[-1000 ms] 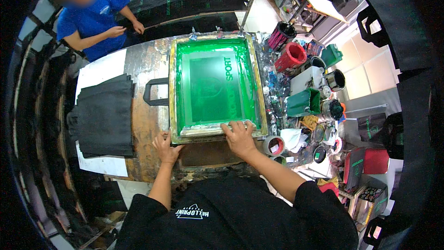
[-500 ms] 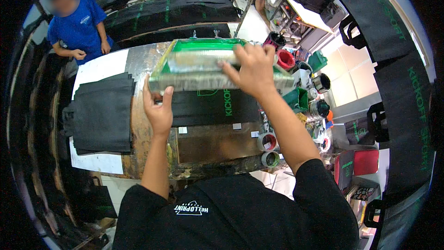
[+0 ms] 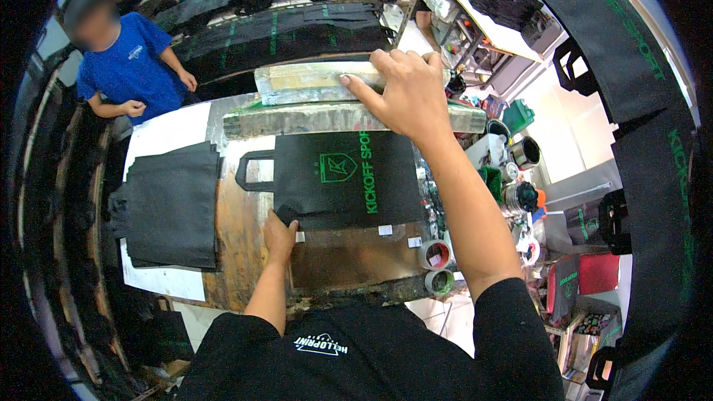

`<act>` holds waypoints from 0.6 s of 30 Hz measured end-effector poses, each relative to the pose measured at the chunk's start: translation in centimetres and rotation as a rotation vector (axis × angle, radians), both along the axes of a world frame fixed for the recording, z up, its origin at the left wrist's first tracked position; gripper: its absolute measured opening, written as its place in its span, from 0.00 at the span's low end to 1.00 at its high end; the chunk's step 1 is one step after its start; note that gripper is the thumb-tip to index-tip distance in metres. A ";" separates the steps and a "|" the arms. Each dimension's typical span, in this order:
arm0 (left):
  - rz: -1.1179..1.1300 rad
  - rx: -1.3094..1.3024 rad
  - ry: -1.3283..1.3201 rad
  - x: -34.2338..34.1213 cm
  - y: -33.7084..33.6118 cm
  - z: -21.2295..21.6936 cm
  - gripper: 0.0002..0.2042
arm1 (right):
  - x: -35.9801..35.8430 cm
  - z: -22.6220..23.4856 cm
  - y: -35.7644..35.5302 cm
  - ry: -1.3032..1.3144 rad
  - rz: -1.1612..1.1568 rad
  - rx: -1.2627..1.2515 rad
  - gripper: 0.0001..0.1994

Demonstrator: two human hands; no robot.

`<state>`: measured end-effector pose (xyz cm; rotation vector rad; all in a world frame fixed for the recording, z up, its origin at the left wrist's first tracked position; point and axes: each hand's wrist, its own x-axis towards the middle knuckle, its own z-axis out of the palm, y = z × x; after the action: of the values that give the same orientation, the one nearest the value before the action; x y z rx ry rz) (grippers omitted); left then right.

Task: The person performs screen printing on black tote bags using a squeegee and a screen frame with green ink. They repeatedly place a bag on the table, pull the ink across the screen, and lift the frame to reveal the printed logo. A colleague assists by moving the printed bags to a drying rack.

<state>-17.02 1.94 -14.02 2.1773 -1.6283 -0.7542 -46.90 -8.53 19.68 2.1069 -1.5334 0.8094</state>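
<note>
A black bag (image 3: 312, 186) with a green crest and lettering lies flat on the work table, its handle loop stretched out to the left. My left hand (image 3: 281, 238) pinches the bag's near left corner, where the fabric is bunched. Beyond the bag, a screen-printing frame (image 3: 297, 120) is tilted up, its thick worn near edge facing me. A wide squeegee (image 3: 301, 78) with a pale handle rests at the frame's upper side. Closed over the squeegee is my right hand (image 3: 408, 93), its thumb on the near face and fingers hooked over the top.
A stack of black bags (image 3: 171, 208) lies on white sheeting to the left. Tape rolls (image 3: 434, 255), paint tins (image 3: 524, 152) and tubs crowd the table's right side. Behind the table's far left corner stands a person in a blue shirt (image 3: 137, 67). Printed bags hang on racks around.
The frame has swung up and away, uncovering the bag's green print. My left hand has left the frame's left edge and come down to the bag's near corner. My right hand stays on the squeegee.
</note>
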 end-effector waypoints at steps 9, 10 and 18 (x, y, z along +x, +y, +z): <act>0.054 -0.373 0.418 2.7 -7.9 12.2 0.11 | -0.7 1.7 -2.0 -0.041 -0.018 0.108 0.30; 0.144 -0.453 0.706 8.1 -9.5 8.3 0.10 | 0.6 2.3 -2.0 -0.056 0.015 0.107 0.30; 0.629 -0.571 0.913 24.5 -8.9 10.8 0.11 | 0.1 1.0 -0.1 -0.063 0.017 0.022 0.26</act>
<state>7.48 -6.96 -3.27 1.4305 -0.5458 -0.7729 -46.76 -8.61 20.72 2.1321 -1.5654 0.8760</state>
